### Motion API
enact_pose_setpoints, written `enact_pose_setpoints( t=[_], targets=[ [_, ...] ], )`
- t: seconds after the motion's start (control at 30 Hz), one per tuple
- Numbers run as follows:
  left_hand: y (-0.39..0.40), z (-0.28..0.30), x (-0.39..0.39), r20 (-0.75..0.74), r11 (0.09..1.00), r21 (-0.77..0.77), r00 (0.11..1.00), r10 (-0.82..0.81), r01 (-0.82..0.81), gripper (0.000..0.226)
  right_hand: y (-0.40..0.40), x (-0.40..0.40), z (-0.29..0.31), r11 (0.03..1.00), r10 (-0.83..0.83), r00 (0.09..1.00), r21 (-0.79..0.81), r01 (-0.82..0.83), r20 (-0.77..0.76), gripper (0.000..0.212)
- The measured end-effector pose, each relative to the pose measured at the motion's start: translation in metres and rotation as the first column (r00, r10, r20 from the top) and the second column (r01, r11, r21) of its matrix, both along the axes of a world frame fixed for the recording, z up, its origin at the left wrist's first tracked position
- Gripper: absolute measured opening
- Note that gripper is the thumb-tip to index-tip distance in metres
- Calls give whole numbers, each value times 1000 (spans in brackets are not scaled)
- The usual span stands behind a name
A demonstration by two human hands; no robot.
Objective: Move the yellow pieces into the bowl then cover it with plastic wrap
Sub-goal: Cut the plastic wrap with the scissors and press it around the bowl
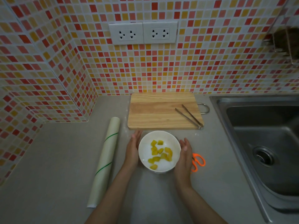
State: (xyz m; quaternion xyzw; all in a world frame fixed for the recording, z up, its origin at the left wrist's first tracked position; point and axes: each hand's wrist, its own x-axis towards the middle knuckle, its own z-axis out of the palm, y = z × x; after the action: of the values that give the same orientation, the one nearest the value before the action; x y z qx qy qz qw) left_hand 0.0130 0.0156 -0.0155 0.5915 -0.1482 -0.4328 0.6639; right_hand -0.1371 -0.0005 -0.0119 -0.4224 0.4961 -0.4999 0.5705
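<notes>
Flat hands flanking bowl of yellow pieces

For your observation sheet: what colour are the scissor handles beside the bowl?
Orange. The scissors lie by the right hand, seen in the head view.

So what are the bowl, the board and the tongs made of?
Bowl: glossy white, probably ceramic, though it could be melamine; the look leaves that open.
Board: wood, matt, with pale and darker grain bands showing.
Tongs: seemingly metal, thin grey arms with a dull sheen, likely steel.
</notes>
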Motion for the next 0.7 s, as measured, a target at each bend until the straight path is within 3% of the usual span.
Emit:
enact_pose_setpoints(
  t=[0.1, 0.2, 0.37, 0.47, 0.57, 0.7],
  targets=[
    [-3, -1, -7, -107, 998, 26, 993, -57, 60, 47, 23, 11, -4, 998, -29, 998, -48, 26, -62, 34],
    [-1, -3, -14, -142, 997, 35, 988, -66, 72, 48, 25, 20, -2, 995, -98, 995, -8, 98, -15, 29],
    [9, -5, -33, -43, 998, 58, 999, -4, 6, 44, -4, 20, 3, 971, -179, 977, 182, 156, 117, 44],
    [17, -10, -32, 160, 997, 77, 987, 8, -21, 39, -28, 10, 3, 966, -100, 987, 249, 66, 127, 50],
    [19, -12, -16, 249, 994, 85, 967, 46, -69, 40, -43, 1, 3, 969, 17, 988, 241, -54, 154, 55],
    [6, -9, -7, 260, 998, 56, 966, 1, -16, 36, -43, -1, -2, 982, 34, 983, 174, -66, 181, 52]
  ],
)
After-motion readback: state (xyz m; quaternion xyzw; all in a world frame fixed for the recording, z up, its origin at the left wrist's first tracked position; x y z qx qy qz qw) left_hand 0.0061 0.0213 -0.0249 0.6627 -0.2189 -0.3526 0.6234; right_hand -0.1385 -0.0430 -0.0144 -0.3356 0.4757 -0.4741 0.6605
